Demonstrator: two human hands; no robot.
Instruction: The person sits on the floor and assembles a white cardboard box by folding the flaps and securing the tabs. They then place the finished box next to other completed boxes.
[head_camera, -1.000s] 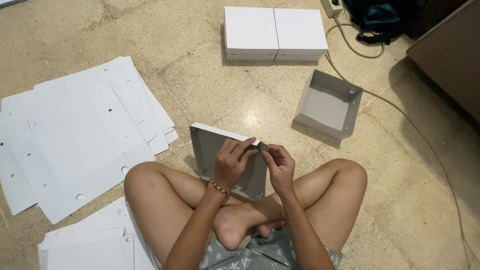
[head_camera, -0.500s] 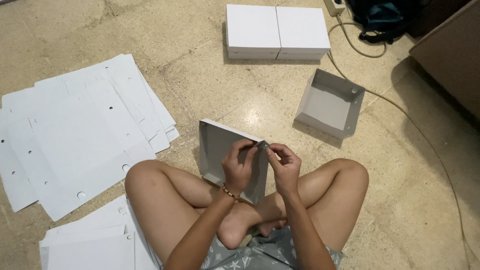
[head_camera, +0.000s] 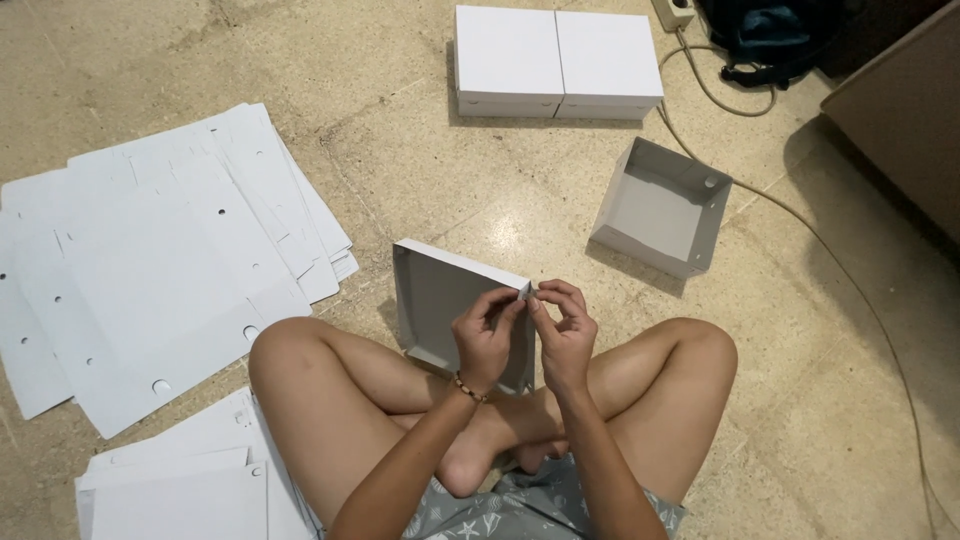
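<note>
Pinch firmly with left hand (head_camera: 487, 335) and right hand (head_camera: 566, 330), both closed on the far right corner of the half-folded white box tray (head_camera: 440, 300) propped on the floor (head_camera: 400, 150) against the crossed legs, pressing the corner flap square and flush before easing grip.

Bare stone floor (head_camera: 480, 170) lies open at twelve o'clock, between the half-folded box (head_camera: 440, 300) and two closed white boxes (head_camera: 557, 60). An open box (head_camera: 660, 205) and a trailing cable (head_camera: 800, 225) crowd two o'clock. Flat card sheets (head_camera: 160, 260) fill nine o'clock; the crossed legs (head_camera: 330, 400) block six.
</note>
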